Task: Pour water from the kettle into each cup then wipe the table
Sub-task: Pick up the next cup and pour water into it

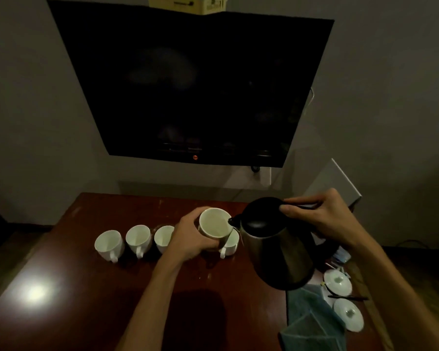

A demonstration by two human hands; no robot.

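My left hand [189,236] grips a white cup [214,222] and holds it lifted and tilted above the dark wooden table [86,287]. My right hand [322,216] grasps the black handle of a steel kettle [276,247], tipped left so its spout [231,220] touches the held cup's rim. Three white cups [109,244], [138,239], [164,238] stand in a row to the left. Another cup [230,243] stands just below the held one, partly hidden. A grey-blue cloth [312,325] lies at the table's right front.
Two white lids [337,281], [349,315] lie on a tray at the right, with a dark stick between them. A black wall-mounted TV [193,84] hangs above the table's far edge. A white box [332,183] stands behind the kettle. A light glare [34,292] marks the table's left front.
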